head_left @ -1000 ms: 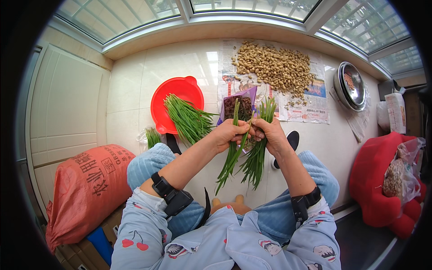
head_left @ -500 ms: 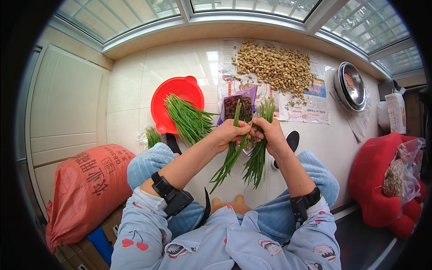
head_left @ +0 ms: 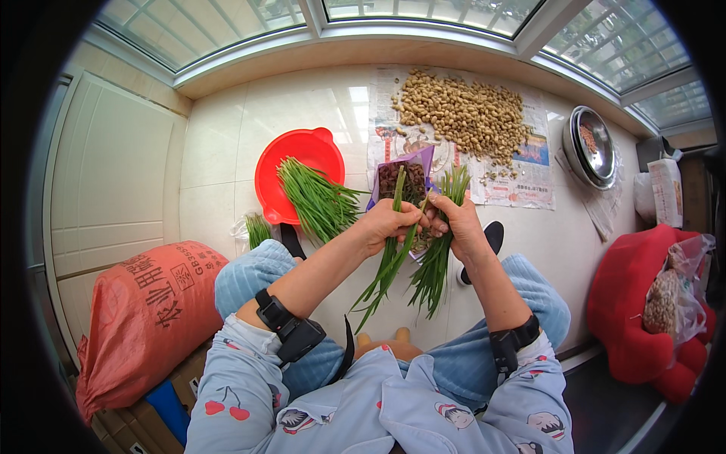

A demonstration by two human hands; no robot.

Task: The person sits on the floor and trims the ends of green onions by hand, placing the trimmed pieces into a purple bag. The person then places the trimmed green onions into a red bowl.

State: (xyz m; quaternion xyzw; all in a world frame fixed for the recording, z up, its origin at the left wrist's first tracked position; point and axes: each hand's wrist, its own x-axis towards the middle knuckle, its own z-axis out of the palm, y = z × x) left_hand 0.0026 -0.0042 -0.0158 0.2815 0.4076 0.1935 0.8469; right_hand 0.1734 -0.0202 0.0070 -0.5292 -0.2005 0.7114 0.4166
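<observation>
My left hand (head_left: pixel 389 225) is closed round a few long garlic chives (head_left: pixel 384 274), their leaves hanging toward my lap. My right hand (head_left: pixel 457 221) grips a thicker bunch of garlic chives (head_left: pixel 432 276), with the stalk ends sticking up past the fingers. The fingertips of both hands come close together over a purple-sided box (head_left: pixel 383 175), which holds dark reddish and green scraps. What the fingertips pinch between them is too small to make out. To the left, a red plastic basin (head_left: pixel 283 163) holds a large pile of chives (head_left: pixel 318 198), their ends over its rim.
Peanuts (head_left: pixel 461 110) lie spread on newspaper (head_left: pixel 522 189) at the back. Steel bowls (head_left: pixel 601 155) stand at the right, above a red seat (head_left: pixel 624 318) bearing a plastic bag. An orange woven sack (head_left: pixel 151 318) is at my left. Another small chive bunch (head_left: pixel 257 229) lies beside the basin.
My right hand has shifted slightly, its thumb now higher against the stalks. Both hands still hold their chives in nearly the same place.
</observation>
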